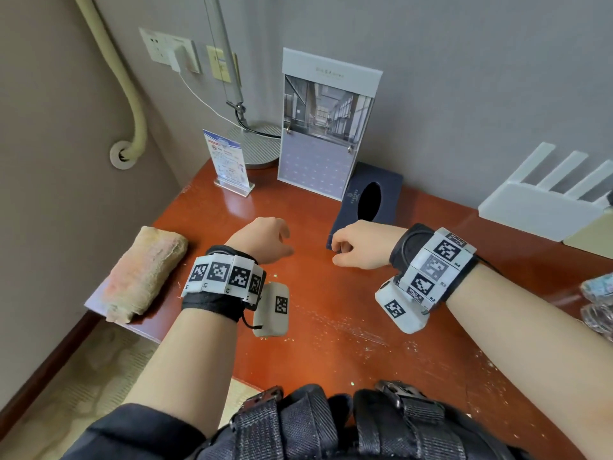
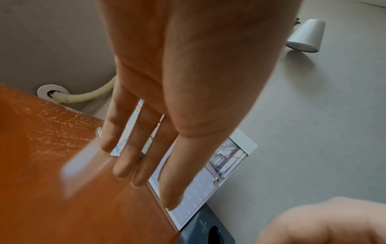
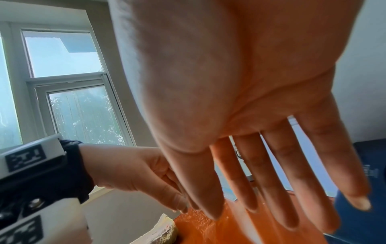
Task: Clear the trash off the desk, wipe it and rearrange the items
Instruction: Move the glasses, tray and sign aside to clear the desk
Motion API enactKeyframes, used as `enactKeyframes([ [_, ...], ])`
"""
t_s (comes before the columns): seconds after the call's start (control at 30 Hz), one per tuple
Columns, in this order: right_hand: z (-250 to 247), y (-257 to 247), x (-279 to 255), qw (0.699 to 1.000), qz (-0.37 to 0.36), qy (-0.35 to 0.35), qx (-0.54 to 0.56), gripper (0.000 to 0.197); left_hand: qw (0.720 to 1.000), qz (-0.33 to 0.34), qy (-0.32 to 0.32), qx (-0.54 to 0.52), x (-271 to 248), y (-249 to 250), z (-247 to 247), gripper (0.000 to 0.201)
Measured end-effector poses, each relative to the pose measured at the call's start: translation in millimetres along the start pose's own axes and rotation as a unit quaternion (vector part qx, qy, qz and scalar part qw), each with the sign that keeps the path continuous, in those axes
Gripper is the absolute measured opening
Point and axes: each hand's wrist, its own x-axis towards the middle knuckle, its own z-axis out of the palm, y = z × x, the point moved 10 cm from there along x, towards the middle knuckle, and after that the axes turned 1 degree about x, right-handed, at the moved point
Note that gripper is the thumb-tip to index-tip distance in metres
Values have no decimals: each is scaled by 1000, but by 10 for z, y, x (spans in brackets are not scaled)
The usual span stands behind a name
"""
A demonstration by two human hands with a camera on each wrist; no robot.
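Both my hands hover over the reddish-brown desk [image 1: 331,333], and neither holds anything. My left hand [image 1: 265,240] has its fingers [image 2: 146,156] loosely extended toward the acrylic sign [image 1: 229,161] and the standing calendar [image 1: 326,127]. My right hand [image 1: 345,250] is just at the near-left corner of the dark blue tissue box [image 1: 368,197]. Its fingers [image 3: 271,189] are spread and relaxed, and I cannot tell whether they touch the box [image 3: 363,181]. A folded, stained cloth [image 1: 146,273] lies at the desk's left edge.
A lamp base [image 1: 258,144] stands behind the sign in the back corner. A white router [image 1: 544,200] sits at the back right, and plastic-wrapped items [image 1: 600,303] lie at the right edge. The desk surface near me is streaked. Walls close off the back and left.
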Motion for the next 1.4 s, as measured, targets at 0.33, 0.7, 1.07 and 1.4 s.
enactKeyframes([
  [0.33,-193,-434,589,1000,-16,-8,-11,33,1000,-13,6,17,271,-645,-325,39],
  [0.7,-519,-656,1322,999,-28,33,26,26,998,-32,48,3,743,-1105,-646,37],
  [1.07,-1014,-639,2017,978,-8,150,142,24,957,-63,249,-133,1214,-1466,-1294,34],
  [1.4,-1343,-654,2490,970,-2,206,129,50,899,-63,342,-267,1563,-1648,-1628,46],
])
